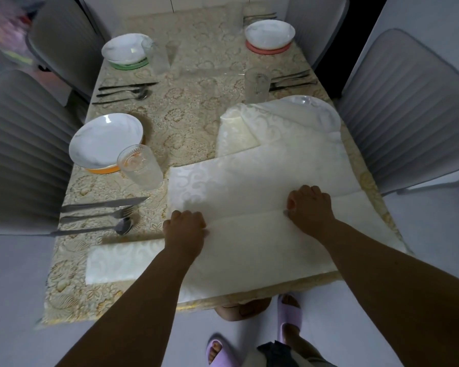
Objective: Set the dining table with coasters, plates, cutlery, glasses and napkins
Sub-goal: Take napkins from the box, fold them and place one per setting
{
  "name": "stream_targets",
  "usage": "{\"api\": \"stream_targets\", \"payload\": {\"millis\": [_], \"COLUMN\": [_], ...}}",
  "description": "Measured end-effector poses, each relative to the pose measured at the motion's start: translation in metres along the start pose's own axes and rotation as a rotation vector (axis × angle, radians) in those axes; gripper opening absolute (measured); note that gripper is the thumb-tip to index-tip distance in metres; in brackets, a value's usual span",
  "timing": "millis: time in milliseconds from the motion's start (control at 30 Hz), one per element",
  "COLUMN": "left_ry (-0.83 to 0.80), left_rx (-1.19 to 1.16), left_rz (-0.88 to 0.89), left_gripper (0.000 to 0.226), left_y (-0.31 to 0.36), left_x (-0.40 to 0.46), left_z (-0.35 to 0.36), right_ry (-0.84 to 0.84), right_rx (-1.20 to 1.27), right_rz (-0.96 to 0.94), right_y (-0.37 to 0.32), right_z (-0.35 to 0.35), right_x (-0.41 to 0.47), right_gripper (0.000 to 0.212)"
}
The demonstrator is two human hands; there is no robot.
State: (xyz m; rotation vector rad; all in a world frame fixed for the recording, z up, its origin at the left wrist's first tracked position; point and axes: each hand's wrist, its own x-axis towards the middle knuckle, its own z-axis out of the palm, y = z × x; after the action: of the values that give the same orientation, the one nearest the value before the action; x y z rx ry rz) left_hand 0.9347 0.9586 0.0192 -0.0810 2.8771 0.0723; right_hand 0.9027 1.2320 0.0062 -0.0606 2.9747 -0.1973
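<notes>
Hands both on large napkin at near table edge: left hand and right hand pinch fold crease, likely to square next fold. Napkin long axis runs left-right, far corner draped over near-right plate. Left of napkin: folded napkin, done. Beyond napkin: cutlery, glass, far plates.

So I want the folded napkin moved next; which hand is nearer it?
Left. The left hand is just beside the folded napkin; the right hand is farther right.
</notes>
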Motion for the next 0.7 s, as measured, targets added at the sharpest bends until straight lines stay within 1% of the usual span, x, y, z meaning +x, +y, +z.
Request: {"api": "stream_targets", "payload": {"millis": [67,167,233,300,400,467,533,600,700], "left_ry": [-0.018,-0.067,-0.089,-0.061,0.070,0.116,0.144,0.139,0.060], "left_rx": [0.018,0.077,0.099,0.093,0.008,-0.073,-0.087,-0.066,0.004], "left_rz": [-0.020,-0.042,-0.044,-0.029,0.024,0.058,0.089,0.107,0.084], "left_gripper": [0.028,0.039,0.045,0.047,0.046,0.047,0.050,0.055,0.058], "left_y": [0.002,0.007,0.013,0.023,0.041,0.053,0.061,0.066,0.069], "left_x": [0.002,0.010,0.021,0.035,0.062,0.083,0.102,0.120,0.138], "left_z": [-0.003,-0.010,-0.018,-0.025,-0.035,-0.040,-0.043,-0.044,-0.043], "right_ry": [-0.006,0.010,-0.013,-0.010,0.138,0.278,0.340,0.288,0.110], "right_rx": [0.004,0.050,0.029,0.001,0.078,0.130,0.123,0.100,0.010], "right_rz": [-0.028,-0.079,-0.112,-0.150,-0.198,-0.194,-0.208,-0.243,-0.285], "right_y": [0.001,0.003,0.005,0.007,0.010,0.015,0.020,0.026,0.032], "right_z": [0.003,0.004,0.002,0.000,-0.009,-0.021,-0.036,-0.049,-0.061], "right_x": [0.003,0.008,0.014,0.020,0.037,0.055,0.077,0.099,0.124], "right_gripper": [0.021,0.020,0.020,0.021,0.025,0.031,0.039,0.050,0.062]}}
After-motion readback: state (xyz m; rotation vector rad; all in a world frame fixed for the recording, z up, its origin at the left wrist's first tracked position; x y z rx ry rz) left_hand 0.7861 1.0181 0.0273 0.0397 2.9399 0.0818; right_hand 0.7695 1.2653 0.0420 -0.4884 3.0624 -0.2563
